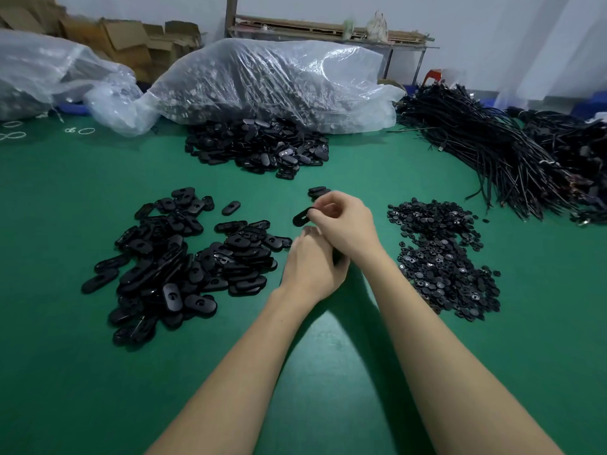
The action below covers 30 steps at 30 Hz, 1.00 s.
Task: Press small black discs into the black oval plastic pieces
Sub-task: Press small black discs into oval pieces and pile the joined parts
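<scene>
My right hand (345, 226) pinches a black oval plastic piece (301, 217) by its right end, above the green table (328, 339). My left hand (312, 266) sits just below it with fingers curled; something dark shows at its palm edge, but what it holds is hidden. A pile of oval pieces (177, 261) lies to the left. A heap of small black discs (443, 254) lies to the right. Two oval pieces (318, 191) rest just beyond my right hand.
A further mound of oval pieces (259, 146) spills from a clear plastic bag (279, 80) at the back. Bundles of black cables (512, 152) fill the back right. Another bag (49, 67) and cardboard boxes (131, 41) stand at the back left.
</scene>
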Motion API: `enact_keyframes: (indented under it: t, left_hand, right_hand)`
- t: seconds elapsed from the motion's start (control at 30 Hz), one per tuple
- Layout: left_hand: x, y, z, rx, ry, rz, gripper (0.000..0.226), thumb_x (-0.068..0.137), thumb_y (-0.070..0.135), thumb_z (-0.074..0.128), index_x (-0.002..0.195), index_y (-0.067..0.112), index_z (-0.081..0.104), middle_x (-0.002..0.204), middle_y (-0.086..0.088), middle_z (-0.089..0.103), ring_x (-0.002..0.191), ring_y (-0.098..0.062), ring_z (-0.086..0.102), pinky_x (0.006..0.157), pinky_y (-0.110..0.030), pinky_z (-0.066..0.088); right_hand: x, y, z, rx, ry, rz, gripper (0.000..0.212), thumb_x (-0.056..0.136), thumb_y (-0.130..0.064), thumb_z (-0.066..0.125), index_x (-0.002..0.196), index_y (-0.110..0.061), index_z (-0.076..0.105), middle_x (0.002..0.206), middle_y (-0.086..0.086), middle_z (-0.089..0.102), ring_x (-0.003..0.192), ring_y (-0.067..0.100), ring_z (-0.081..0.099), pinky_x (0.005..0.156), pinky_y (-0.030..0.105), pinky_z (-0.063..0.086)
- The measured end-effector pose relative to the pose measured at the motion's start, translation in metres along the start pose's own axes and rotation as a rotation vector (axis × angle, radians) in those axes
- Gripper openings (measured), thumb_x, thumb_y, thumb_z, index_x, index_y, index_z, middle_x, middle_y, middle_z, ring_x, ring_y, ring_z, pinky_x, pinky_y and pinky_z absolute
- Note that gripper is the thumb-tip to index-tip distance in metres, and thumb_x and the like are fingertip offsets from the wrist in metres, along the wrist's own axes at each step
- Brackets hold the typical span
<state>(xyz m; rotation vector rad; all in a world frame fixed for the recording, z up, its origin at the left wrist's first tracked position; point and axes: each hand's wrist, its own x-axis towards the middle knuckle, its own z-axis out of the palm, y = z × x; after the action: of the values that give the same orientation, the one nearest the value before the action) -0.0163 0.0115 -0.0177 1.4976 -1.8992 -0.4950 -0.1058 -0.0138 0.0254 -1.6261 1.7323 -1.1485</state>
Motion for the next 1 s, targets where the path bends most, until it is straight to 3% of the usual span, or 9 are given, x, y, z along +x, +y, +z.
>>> enact_keyframes:
  t: [0.1, 0.23, 0.3, 0.47, 0.53, 0.6, 0.73, 0.87, 1.0]
  left_hand:
    - [0.005, -0.002, 0.001, 0.026, 0.003, 0.122, 0.022, 0.091, 0.021, 0.069, 0.108, 0.007, 0.068, 0.107, -0.011, 0.067, 0.103, -0.029, 0.061, 0.088, -0.036, 0.048]
    - [0.009, 0.002, -0.005, -0.294, 0.08, -0.018, 0.019, 0.093, 0.021, 0.068, 0.109, 0.014, 0.06, 0.092, 0.001, 0.067, 0.084, -0.016, 0.064, 0.076, -0.029, 0.052]
    - [0.01, 0.004, -0.007, -0.499, 0.026, -0.072, 0.021, 0.095, 0.022, 0.067, 0.114, 0.016, 0.059, 0.096, 0.001, 0.071, 0.084, -0.013, 0.069, 0.076, -0.026, 0.056]
    - [0.008, 0.009, -0.004, -0.9, -0.126, -0.23, 0.012, 0.096, 0.017, 0.069, 0.106, 0.01, 0.07, 0.103, -0.011, 0.076, 0.099, -0.026, 0.073, 0.09, -0.037, 0.059]
    - [0.007, 0.007, -0.004, -0.968, -0.19, -0.28, 0.009, 0.092, 0.012, 0.073, 0.101, 0.01, 0.071, 0.106, -0.015, 0.075, 0.106, -0.032, 0.071, 0.098, -0.04, 0.056]
    - [0.006, 0.006, -0.006, -1.027, -0.221, -0.333, 0.012, 0.087, 0.003, 0.075, 0.092, 0.013, 0.069, 0.105, -0.016, 0.076, 0.112, -0.037, 0.068, 0.103, -0.042, 0.053]
    - [0.005, 0.008, -0.009, -1.139, -0.227, -0.361, 0.022, 0.084, -0.006, 0.075, 0.095, 0.012, 0.068, 0.106, -0.015, 0.073, 0.111, -0.034, 0.07, 0.09, -0.031, 0.059]
    - [0.005, 0.01, -0.012, -1.196, -0.19, -0.405, 0.022, 0.085, -0.006, 0.074, 0.1, 0.009, 0.071, 0.116, -0.02, 0.065, 0.101, -0.025, 0.07, 0.084, -0.026, 0.058]
    - [0.004, 0.011, -0.013, -1.233, -0.129, -0.437, 0.012, 0.089, -0.003, 0.071, 0.096, 0.007, 0.071, 0.099, -0.016, 0.071, 0.088, -0.019, 0.071, 0.077, -0.02, 0.059]
  right_hand:
    - [-0.014, 0.021, -0.018, 0.207, 0.141, 0.055, 0.006, 0.087, -0.019, 0.073, 0.087, -0.025, 0.071, 0.086, -0.007, 0.074, 0.081, 0.007, 0.07, 0.076, 0.023, 0.054]
    - [-0.025, 0.042, -0.045, 0.352, 0.08, 0.122, 0.007, 0.09, -0.014, 0.074, 0.089, -0.02, 0.07, 0.076, -0.005, 0.075, 0.06, 0.006, 0.068, 0.059, 0.021, 0.053]
    - [-0.027, 0.047, -0.056, 0.341, 0.031, 0.111, 0.007, 0.091, -0.013, 0.075, 0.09, -0.02, 0.073, 0.076, -0.006, 0.076, 0.058, 0.006, 0.065, 0.056, 0.018, 0.051]
    - [-0.032, 0.048, -0.067, 0.318, -0.091, 0.113, 0.007, 0.09, -0.014, 0.076, 0.09, -0.021, 0.078, 0.08, -0.003, 0.077, 0.055, 0.009, 0.057, 0.052, 0.017, 0.045]
    - [-0.033, 0.048, -0.073, 0.173, -0.106, 0.099, 0.008, 0.091, -0.02, 0.076, 0.094, -0.027, 0.079, 0.083, -0.007, 0.078, 0.057, 0.009, 0.06, 0.055, 0.016, 0.046]
    - [-0.03, 0.046, -0.086, -0.137, -0.08, 0.056, 0.008, 0.091, -0.031, 0.074, 0.098, -0.034, 0.077, 0.086, -0.014, 0.075, 0.067, 0.005, 0.066, 0.06, 0.017, 0.049]
    - [-0.027, 0.039, -0.116, -0.65, -0.076, 0.136, 0.016, 0.093, -0.035, 0.065, 0.105, -0.038, 0.073, 0.094, -0.017, 0.068, 0.086, 0.012, 0.063, 0.072, 0.027, 0.045]
    - [-0.032, 0.036, -0.124, -0.74, -0.17, 0.282, 0.016, 0.086, -0.038, 0.073, 0.102, -0.037, 0.073, 0.101, -0.01, 0.07, 0.097, 0.018, 0.064, 0.079, 0.03, 0.047]
    - [-0.035, 0.034, -0.119, -0.69, -0.122, 0.318, 0.008, 0.086, -0.029, 0.074, 0.092, -0.034, 0.076, 0.102, -0.004, 0.073, 0.095, 0.022, 0.068, 0.085, 0.034, 0.055]
